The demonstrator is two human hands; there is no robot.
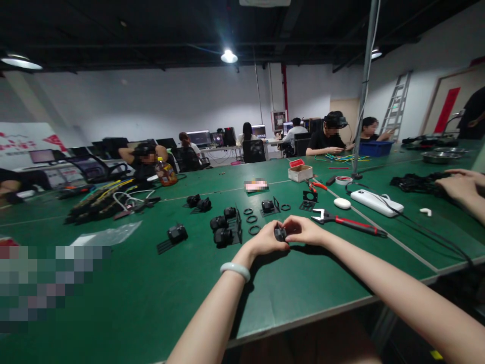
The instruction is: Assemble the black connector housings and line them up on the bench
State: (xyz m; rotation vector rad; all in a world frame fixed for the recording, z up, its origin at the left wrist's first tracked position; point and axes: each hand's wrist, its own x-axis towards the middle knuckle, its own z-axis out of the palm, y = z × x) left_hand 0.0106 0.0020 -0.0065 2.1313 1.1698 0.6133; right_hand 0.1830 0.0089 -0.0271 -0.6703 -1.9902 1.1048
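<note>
Both my hands meet over the near part of the green table (189,283). My left hand (267,237), with a pale bangle at its wrist, is closed around a small black faceted fitting (280,233). From the other side, my right hand (304,230) grips the same fitting between thumb and fingers. Just beyond lie several black rings (251,219) and a similar black fitting on a bracket (268,206). To the left, a cluster of black fittings (223,236) stands by an upright plate, and another fitting on a slotted bracket (177,233) lies apart.
Right of my hands lie an adjustable wrench (348,223), a white oval object (342,203) and a white power bank (377,202) with a cable. A small box (300,173) and metal pole (364,91) stand farther back. Another person's hands (464,189) are at the right.
</note>
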